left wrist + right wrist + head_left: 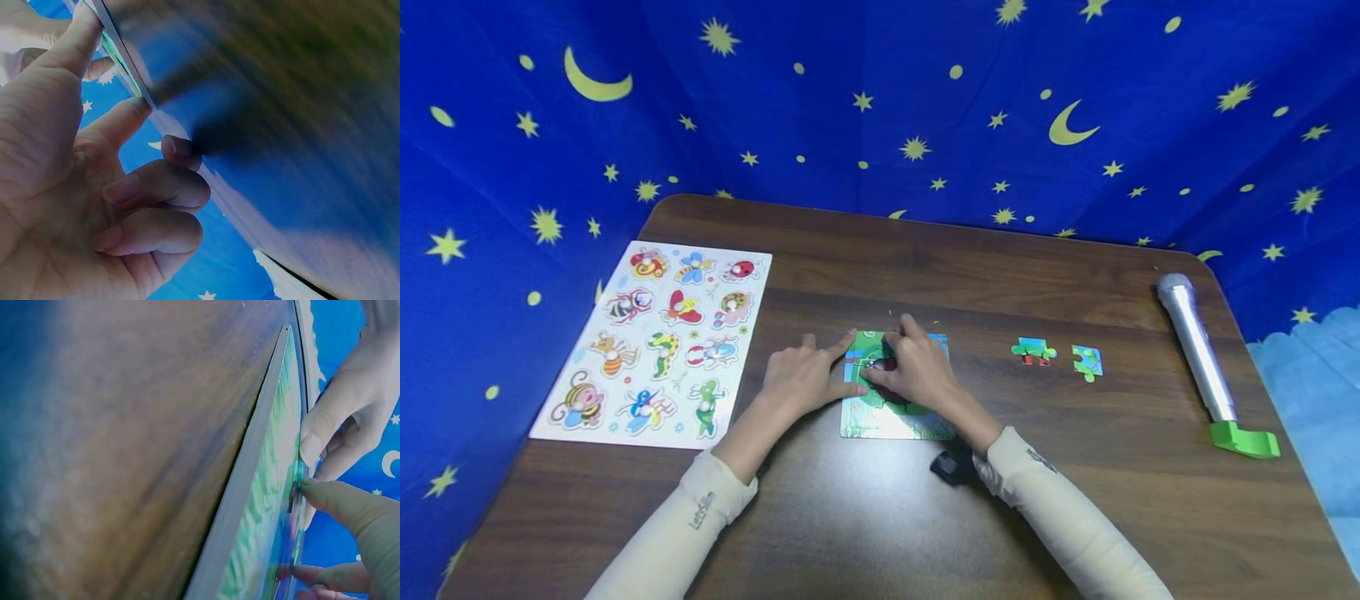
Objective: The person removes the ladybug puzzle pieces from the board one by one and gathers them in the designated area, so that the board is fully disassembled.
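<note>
A jigsaw puzzle [895, 427] with a green and blue picture lies in its flat board in the middle of the table. My left hand [801, 379] is at the board's left side, thumb and index finger spread apart along its edge. In the left wrist view the other fingers of this hand [125, 181] are loosely bent. Over the puzzle's upper middle is my right hand [921, 367], partly hiding the picture. The right wrist view shows its thumb [337, 497] and a fingertip pressing on the puzzle, some way apart. Two loose puzzle pieces [1033, 351] lie to the right.
A white knob puzzle board [679, 375] with insect figures is at the left. A silver toy microphone [1198, 350] with a green end lies by the right edge. Near the right wrist is a small black object [951, 468]. A blue starry curtain [850, 117] hangs behind the table.
</note>
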Available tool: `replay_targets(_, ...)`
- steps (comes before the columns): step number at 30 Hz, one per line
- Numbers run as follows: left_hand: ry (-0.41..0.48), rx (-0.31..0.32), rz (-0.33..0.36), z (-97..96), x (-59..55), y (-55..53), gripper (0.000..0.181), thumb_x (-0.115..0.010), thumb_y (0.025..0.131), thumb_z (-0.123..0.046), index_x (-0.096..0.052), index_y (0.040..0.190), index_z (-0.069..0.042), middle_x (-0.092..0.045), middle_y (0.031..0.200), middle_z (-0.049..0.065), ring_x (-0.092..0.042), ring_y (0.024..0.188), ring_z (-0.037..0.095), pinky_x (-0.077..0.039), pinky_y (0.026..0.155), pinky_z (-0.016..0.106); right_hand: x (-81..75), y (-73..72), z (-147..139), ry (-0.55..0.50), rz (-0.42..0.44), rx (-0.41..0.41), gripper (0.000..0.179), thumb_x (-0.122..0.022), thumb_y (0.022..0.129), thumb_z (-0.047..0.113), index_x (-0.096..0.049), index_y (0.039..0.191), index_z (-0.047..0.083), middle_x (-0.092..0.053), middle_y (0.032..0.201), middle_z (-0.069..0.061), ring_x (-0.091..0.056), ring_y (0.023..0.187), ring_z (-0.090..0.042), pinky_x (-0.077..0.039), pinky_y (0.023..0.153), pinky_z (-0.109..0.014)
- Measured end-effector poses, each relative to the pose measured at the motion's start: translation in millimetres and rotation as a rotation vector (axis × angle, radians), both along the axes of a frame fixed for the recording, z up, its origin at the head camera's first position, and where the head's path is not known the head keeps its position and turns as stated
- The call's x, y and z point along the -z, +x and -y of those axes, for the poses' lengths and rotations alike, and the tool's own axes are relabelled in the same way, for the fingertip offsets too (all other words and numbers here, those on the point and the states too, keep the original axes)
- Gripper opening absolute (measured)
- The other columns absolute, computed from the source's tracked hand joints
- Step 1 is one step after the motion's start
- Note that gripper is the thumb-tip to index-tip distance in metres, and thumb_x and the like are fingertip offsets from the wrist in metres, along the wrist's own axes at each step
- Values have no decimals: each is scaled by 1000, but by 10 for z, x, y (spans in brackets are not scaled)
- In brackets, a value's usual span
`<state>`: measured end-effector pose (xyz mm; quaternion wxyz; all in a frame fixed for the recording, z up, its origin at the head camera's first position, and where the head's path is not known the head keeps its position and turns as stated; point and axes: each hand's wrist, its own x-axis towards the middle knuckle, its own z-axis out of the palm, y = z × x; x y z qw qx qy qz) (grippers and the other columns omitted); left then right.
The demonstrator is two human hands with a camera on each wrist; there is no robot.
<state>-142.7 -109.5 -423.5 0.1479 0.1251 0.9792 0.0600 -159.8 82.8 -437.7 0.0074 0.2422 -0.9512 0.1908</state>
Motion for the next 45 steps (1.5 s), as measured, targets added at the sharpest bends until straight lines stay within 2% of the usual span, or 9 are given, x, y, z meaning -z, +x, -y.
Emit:
replay_targets(6,4,-2,-3,-5,8,1,92,-58,80,-78,-30,156,-33,-51,139,33,-48,54,22,-37,49,32,1,-38,-33,-13,-1,17,61,-83,77,44,-72,111,-5,-49,91,-7,-45,68,-15,-42,53,-24)
replay_targets(10,7,-1,-8,-11,9,0,93,-58,80,-78,-31,156,-32,-53,136,32,-48,55,21,-37,49,31,-29,-43,-151,-16,-5,47,63,-85,75,45,-71,114,-4,-50,93,-7,-48,70,-16,-44,55,-27)
replay_targets(15,9,-7,-2,-10,8,-2,94,-60,79,-78,-32,155,-32,-54,135,32,-48,56,21,-36,50,32,-83,-42,-421,-24,-4,97,66,-86,74,42,-69,118,-4,-52,100,-9,-52,77,-19,-47,59,-31)
replay_targets(18,13,-8,-3,-7,10,-5,94,-61,78,-78,-32,155,-32,-53,135,32,-48,56,22,-37,49,32,-115,-46,-623,-20,-9,130,69,-87,73,42,-68,119,-5,-53,103,-11,-51,78,-20,-45,59,-31)
replay_targets(25,28,-13,2,4,10,-4,94,-62,78,-77,-32,155,-32,-53,135,32,-48,57,23,-37,50,33,-115,-68,-1083,8,-45,193,67,-86,75,39,-68,118,-8,-54,102,-15,-46,71,-21,-34,52,-28)
replay_targets(30,31,-10,0,2,16,1,94,-61,78,-77,-32,155,-33,-53,135,33,-49,58,23,-38,49,34,-90,-71,-1309,35,-34,233,68,-87,75,37,-67,119,-10,-54,103,-16,-48,73,-22,-36,51,-30)
replay_targets(36,28,-13,8,-2,3,4,94,-61,78,-77,-31,155,-33,-52,136,33,-48,57,22,-38,48,34,-63,-97,-1418,44,8,243,70,-84,77,41,-65,122,-9,-52,103,-14,-51,77,-24,-43,57,-36)
replay_targets(42,23,-14,17,-7,-5,9,93,-60,79,-77,-30,156,-34,-51,137,33,-48,57,23,-37,48,34,-89,-108,-1438,52,95,249,72,-82,80,42,-62,127,-9,-52,106,-14,-50,78,-25,-41,58,-34)
replay_targets(45,24,-10,16,-1,6,5,93,-60,79,-77,-30,156,-34,-50,138,33,-48,57,23,-37,48,34,-96,-84,-1420,34,92,241,73,-81,81,42,-61,129,-9,-52,107,-14,-50,80,-24,-41,60,-33)
